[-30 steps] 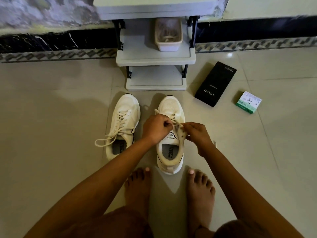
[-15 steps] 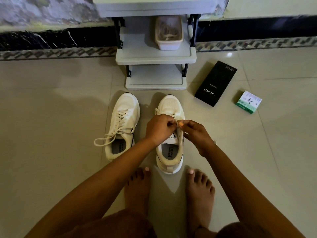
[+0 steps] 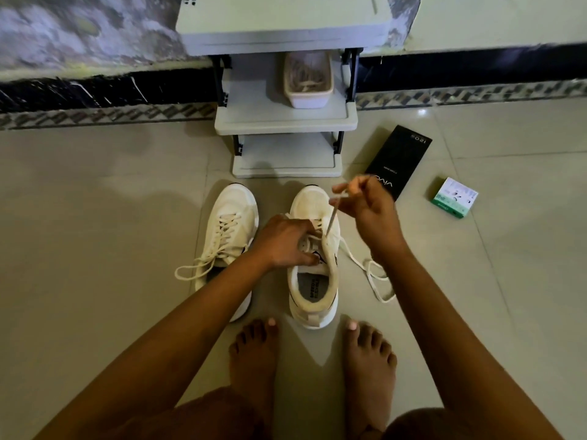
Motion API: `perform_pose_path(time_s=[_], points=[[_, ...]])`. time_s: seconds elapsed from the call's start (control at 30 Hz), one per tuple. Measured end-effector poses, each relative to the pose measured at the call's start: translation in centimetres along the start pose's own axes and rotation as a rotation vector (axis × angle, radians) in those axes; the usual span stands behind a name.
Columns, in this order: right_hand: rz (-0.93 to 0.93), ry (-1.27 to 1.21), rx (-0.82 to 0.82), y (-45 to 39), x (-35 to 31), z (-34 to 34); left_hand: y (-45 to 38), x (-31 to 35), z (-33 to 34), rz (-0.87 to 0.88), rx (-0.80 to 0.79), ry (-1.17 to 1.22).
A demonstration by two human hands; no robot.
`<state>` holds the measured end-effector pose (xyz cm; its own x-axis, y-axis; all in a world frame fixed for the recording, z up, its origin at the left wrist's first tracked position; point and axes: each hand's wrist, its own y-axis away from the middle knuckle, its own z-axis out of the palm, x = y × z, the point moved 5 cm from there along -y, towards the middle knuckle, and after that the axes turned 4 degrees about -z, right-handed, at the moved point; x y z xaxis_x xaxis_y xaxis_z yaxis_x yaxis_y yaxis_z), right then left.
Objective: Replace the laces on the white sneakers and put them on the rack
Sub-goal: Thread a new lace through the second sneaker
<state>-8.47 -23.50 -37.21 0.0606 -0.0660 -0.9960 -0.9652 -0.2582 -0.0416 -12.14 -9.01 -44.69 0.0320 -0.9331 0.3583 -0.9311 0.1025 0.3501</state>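
The white sneakers stand side by side on the tiled floor (image 3: 95, 217), just near of the grey shoe rack (image 3: 286, 119), toes pointing at it. The left sneaker (image 3: 230, 227) is laced, its bow ends trailing to the near left. The right sneaker (image 3: 313, 281) is the one being worked on. The left hand (image 3: 282, 242) presses down on its tongue and eyelet area, fingers curled over the top; whether it also pinches lace there I cannot tell. The right hand (image 3: 365, 211) is raised over the toe, thumb and fingertips pinched on one end of the cream lace (image 3: 332, 217), which runs taut down into the eyelets. The other part of that lace lies in loose loops on the floor to the right of the shoe.

This looks like drawing the lace through an eyelet. To do it well, pull along the line of the eyelet instead of sideways, so the lace slides and does not twist. The pressing hand should hold the shoe flat so it does not lift or skid. Watch the slack on the floor for knots before it reaches the eyelets.

A pale tub (image 3: 307, 82) of what look like laces sits on the rack's middle shelf. A black phone box (image 3: 401, 160) and a small green-and-white box (image 3: 455, 197) lie on the floor to the right.
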Motion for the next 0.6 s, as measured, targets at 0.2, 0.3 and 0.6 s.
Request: perform_pose_path(time_s=[0.2,0.3,0.6], points=[[0.006,0.167,0.081,-1.9,-2.0,-0.8,-0.6,-1.2,-0.2,-0.065,-0.143,0.064],[0.187,0.771,-0.217,-0.2,3.6,0.9,-0.2,-1.5,0.1,-0.055,-0.197,0.185],[0.302,0.902,-0.406,1.0,7.0,0.8,-0.3,-1.7,0.9,-0.077,-0.176,0.225]])
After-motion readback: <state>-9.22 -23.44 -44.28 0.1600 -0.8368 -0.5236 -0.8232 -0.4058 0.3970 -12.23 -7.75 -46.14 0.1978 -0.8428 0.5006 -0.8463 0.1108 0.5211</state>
